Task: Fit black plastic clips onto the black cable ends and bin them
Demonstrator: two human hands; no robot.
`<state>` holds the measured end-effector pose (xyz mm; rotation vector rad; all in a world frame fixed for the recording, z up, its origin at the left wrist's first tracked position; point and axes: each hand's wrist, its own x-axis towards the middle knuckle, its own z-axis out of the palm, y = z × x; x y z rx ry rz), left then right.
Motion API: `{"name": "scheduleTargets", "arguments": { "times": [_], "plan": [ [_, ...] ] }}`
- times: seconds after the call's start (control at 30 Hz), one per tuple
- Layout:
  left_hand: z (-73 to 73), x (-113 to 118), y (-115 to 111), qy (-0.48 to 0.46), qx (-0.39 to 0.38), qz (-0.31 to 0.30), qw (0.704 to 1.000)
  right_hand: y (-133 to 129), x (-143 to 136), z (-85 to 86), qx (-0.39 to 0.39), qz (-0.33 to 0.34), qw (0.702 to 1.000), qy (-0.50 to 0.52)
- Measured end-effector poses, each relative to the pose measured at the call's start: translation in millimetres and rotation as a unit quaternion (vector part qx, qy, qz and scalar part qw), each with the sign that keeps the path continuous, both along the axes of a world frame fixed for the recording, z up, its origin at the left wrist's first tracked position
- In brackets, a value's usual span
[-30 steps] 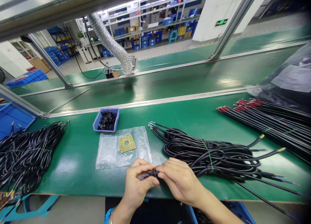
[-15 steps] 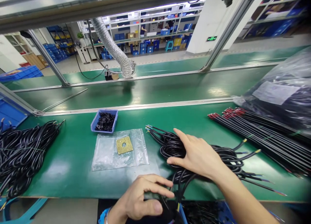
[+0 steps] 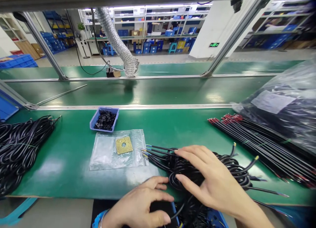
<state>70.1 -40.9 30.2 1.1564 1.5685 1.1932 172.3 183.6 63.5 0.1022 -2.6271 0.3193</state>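
Observation:
A bundle of coiled black cables (image 3: 229, 163) lies near the bench's front edge, its stripped ends pointing left and right. My right hand (image 3: 209, 175) rests on top of it, with thumb and fingers spread over the coils. To its left, my left hand (image 3: 148, 198) is at the bench edge, fingers apart, its fingertips by the left side of the bundle. A cable runs past its thumb; whether they touch is unclear. Left of the bundle, a yellowish square plate (image 3: 124, 145) with a round hole sits on a clear plastic bag (image 3: 103, 155).
Behind the bag stands a blue tray (image 3: 92, 124) of small black parts. More coiled cables (image 3: 22, 149) lie at the left. Straight cables with red ends (image 3: 261, 139) and a large plastic bag (image 3: 291, 96) are at the right. Below the edge, a blue bin (image 3: 217, 218) holds black parts.
The cable bundle has shifted toward the front edge, and its left ends now reach the plastic bag. My right hand has moved nearer to me with it. The view has tilted slightly.

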Motion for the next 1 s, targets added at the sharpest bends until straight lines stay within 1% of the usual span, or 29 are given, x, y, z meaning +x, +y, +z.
{"name": "scheduleTargets", "arguments": {
  "times": [0.07, 0.13, 0.2, 0.27, 0.3, 0.33, 0.37, 0.4, 0.43, 0.47, 0.5, 0.53, 0.57, 0.6, 0.63, 0.7, 0.73, 0.77, 0.8, 0.83, 0.87, 0.9, 0.93, 0.97, 1.0],
  "plan": [
    [4.3, 2, -5, 0.026, -0.013, -0.017, 0.999, -10, -1, 2.1, 0.009, -0.002, 1.000, 0.013],
    [5.2, 5, -7, 0.053, -0.012, -0.023, 0.998, -11, -3, 3.4, 0.016, -0.005, 1.000, 0.000],
    [-1.4, 11, -5, 0.081, 0.000, -0.034, 0.996, -8, -6, 4.7, 0.018, -0.008, 1.000, -0.012],
    [-17.9, 22, 1, 0.111, 0.028, -0.037, 0.993, -7, -10, 4.7, 0.012, 0.001, 1.000, 0.002],
    [-29.4, 29, 5, 0.124, 0.045, -0.020, 0.991, -9, -12, 3.1, 0.009, 0.011, 1.000, 0.014],
    [-41.9, 37, 8, 0.135, 0.061, 0.011, 0.989, -14, -16, -0.1, 0.016, 0.020, 0.999, 0.023],
    [-54.1, 44, 11, 0.144, 0.071, 0.062, 0.985, -21, -19, -5.1, 0.037, 0.023, 0.999, 0.021],
    [-64.6, 50, 13, 0.157, 0.071, 0.096, 0.980, -29, -24, -11.5, 0.072, 0.018, 0.997, 0.008],
    [-72.2, 55, 14, 0.173, 0.066, 0.099, 0.978, -39, -28, -18.7, 0.117, 0.003, 0.993, -0.014],
    [-75.9, 57, 14, 0.189, 0.061, 0.082, 0.977, -48, -32, -25.9, 0.160, -0.019, 0.986, -0.039],
    [-75.6, 56, 13, 0.205, 0.057, 0.050, 0.976, -57, -35, -31.9, 0.192, -0.040, 0.979, -0.059],
    [-71.4, 53, 11, 0.214, 0.055, 0.017, 0.975, -63, -37, -35.7, 0.213, -0.057, 0.973, -0.072],
    [-64.1, 48, 9, 0.214, 0.051, 0.000, 0.975, -66, -38, -36.5, 0.217, -0.063, 0.971, -0.079],
    [-54.9, 42, 7, 0.203, 0.042, 0.003, 0.978, -66, -37, -34.1, 0.199, -0.058, 0.975, -0.082],
    [-45.0, 35, 5, 0.182, 0.028, 0.024, 0.983, -62, -34, -28.5, 0.165, -0.047, 0.981, -0.085],
    [-27.7, 23, 4, 0.104, -0.008, 0.084, 0.991, -43, -26, -10.7, 0.070, -0.018, 0.993, -0.089],
    [-21.7, 17, 5, 0.044, -0.023, 0.112, 0.992, -28, -22, -0.8, 0.029, -0.011, 0.995, -0.094],
    [-17.9, 12, 8, -0.030, -0.032, 0.133, 0.990, -11, -19, 8.2, 0.011, -0.015, 0.995, -0.103],
    [-15.9, 8, 11, -0.116, -0.039, 0.149, 0.981, 7, -16, 15.2, -0.003, -0.026, 0.991, -0.129],
    [-15.3, 6, 15, -0.209, -0.044, 0.166, 0.963, 24, -14, 19.5, -0.019, -0.037, 0.982, -0.184],
    [-15.5, 4, 21, -0.299, -0.049, 0.183, 0.935, 40, -13, 21.1, -0.036, -0.048, 0.965, -0.255],
    [-16.2, 3, 26, -0.374, -0.053, 0.202, 0.904, 52, -12, 20.5, -0.055, -0.049, 0.941, -0.331],
    [-16.8, 3, 31, -0.431, -0.054, 0.221, 0.873, 62, -12, 18.3, -0.071, -0.039, 0.919, -0.386],
    [-17.1, 4, 37, -0.469, -0.054, 0.238, 0.849, 67, -11, 15.6, -0.081, -0.029, 0.904, -0.419],
    [-16.9, 6, 42, -0.491, -0.051, 0.251, 0.832, 70, -9, 13.2, -0.083, -0.019, 0.896, -0.436]
  ]
}}
